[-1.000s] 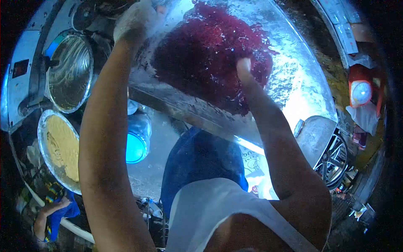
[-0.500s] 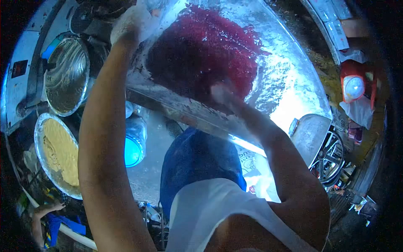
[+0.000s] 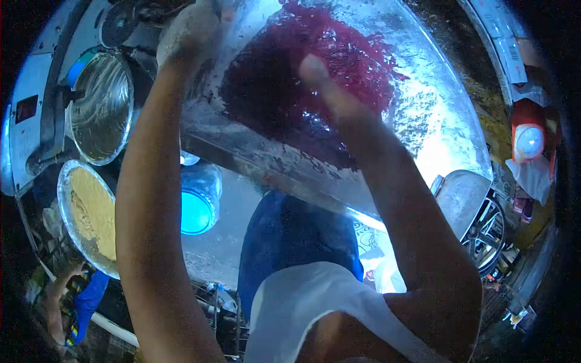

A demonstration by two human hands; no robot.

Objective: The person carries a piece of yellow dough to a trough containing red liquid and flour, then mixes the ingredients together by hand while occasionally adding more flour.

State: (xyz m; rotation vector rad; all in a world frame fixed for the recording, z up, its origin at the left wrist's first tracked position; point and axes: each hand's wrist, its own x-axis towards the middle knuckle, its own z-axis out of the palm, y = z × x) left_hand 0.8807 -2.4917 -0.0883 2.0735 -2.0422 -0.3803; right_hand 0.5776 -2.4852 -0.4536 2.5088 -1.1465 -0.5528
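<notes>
A wide patch of dark red, glossy, wet-looking stuff [image 3: 357, 60] is spread over a pale worktop [image 3: 417, 103]; I cannot make out what it is. Over the patch is my right hand [image 3: 324, 78], blurred, with a pale thumb-like end showing and the other fingers lost in the dark red. Whitened as if by powder, my left hand [image 3: 190, 33] is at the worktop's upper left, beside the red patch. Its fingers run towards the top edge of the view and do not show clearly, so whatever it may hold is hidden.
At left are a shiny metal bowl [image 3: 100, 109] and a round pan of yellowish stuff [image 3: 91, 212]. A clear container with a bright blue end [image 3: 198, 212] is below the worktop. A spoked wheel [image 3: 484, 233] is at right. Another person's arm [image 3: 57, 296] shows lower left.
My right hand has moved up and away from the worktop's near edge, over the middle of the red patch. My left hand stays nearly in place. The whole view has shifted slightly.
</notes>
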